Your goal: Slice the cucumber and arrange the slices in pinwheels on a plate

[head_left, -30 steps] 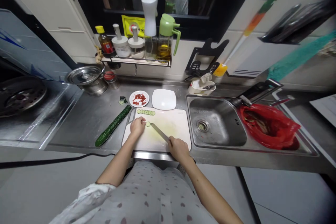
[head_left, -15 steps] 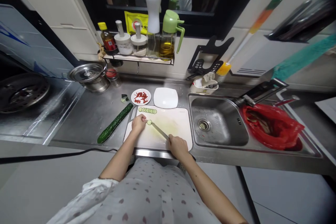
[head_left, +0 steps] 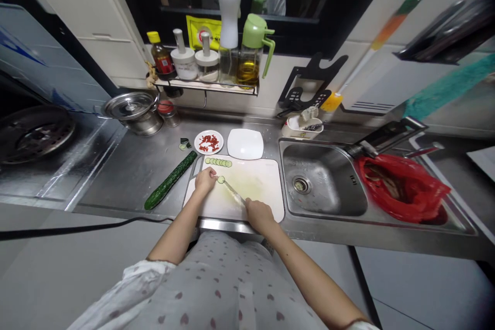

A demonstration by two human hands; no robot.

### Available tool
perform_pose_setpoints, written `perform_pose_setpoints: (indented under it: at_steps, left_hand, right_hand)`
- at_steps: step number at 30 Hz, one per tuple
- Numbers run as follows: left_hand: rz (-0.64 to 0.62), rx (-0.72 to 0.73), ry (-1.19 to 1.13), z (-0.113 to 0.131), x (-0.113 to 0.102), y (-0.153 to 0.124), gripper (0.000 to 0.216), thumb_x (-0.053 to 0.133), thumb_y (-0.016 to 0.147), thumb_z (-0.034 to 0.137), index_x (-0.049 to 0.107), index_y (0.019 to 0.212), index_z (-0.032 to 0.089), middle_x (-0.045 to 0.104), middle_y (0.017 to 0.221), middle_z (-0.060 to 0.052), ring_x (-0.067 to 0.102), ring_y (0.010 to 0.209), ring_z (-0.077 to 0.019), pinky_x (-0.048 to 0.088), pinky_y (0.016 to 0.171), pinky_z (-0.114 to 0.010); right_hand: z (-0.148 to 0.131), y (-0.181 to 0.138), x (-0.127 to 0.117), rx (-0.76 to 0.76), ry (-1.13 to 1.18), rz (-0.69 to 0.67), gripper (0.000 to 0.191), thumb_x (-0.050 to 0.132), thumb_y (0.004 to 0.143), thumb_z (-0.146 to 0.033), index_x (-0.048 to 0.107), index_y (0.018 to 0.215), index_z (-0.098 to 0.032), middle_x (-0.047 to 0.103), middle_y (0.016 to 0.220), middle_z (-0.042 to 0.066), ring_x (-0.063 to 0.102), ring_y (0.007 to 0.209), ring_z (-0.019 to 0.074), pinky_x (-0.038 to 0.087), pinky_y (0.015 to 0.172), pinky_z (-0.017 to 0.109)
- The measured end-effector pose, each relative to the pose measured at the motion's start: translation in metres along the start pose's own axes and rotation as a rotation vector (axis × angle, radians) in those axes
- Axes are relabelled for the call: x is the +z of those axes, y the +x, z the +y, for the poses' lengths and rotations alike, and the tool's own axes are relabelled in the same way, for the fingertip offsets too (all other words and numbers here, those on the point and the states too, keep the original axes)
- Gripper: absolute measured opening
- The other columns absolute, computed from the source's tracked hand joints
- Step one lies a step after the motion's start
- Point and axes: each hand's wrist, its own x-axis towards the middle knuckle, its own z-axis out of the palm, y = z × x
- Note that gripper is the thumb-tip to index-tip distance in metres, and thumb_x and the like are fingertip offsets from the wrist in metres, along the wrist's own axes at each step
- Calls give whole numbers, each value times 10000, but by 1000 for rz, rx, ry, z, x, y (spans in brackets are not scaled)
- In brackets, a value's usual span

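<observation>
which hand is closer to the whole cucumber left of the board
Left. The left hand sits on the cutting board just right of the whole cucumber; the right hand holds the knife farther right.

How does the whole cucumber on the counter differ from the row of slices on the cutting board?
The whole cucumber is one long uncut piece; the row of slices is thin overlapping rounds. The cucumber shows dark green skin, the slices pale cut faces. The cucumber lies slanted on the steel counter; the slices sit along the far edge of the white cutting board. Both are cucumber.
</observation>
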Motion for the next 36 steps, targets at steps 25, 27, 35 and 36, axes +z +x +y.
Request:
perform_pose_setpoints:
  at_steps: [25,27,35,36]
  left_hand:
    - [-14,-6,-15,-1,0,3,136,693,723,231,639,848,223,684,808,12,611,776,-147,405,698,-250]
    - [-14,-3,-23,-1,0,3,133,694,723,227,636,842,221,682,800,14,609,772,-143,399,694,-245]
    - [-14,-6,-38,-2,1,3,134,709,720,228,638,833,217,679,781,19,604,762,-136,391,684,-232]
    - [-15,-6,-39,-2,1,4,134,709,721,230,639,835,217,680,783,18,605,764,-135,392,684,-231]
  right_hand:
    - [-9,20,-7,-31,-27,-10,336,374,872,-43,584,1120,-127,695,1008,164,671,980,244,470,738,306]
    - [-9,20,-8,-27,-31,-8,335,374,869,-38,587,1111,-129,697,1010,160,673,974,236,471,736,299]
    - [-9,25,-6,-37,-29,0,333,387,869,-42,595,1111,-135,696,1016,156,671,987,226,478,764,292]
    - [-9,25,-6,-38,-33,-2,334,384,872,-46,597,1114,-134,695,1021,159,669,992,229,480,770,298]
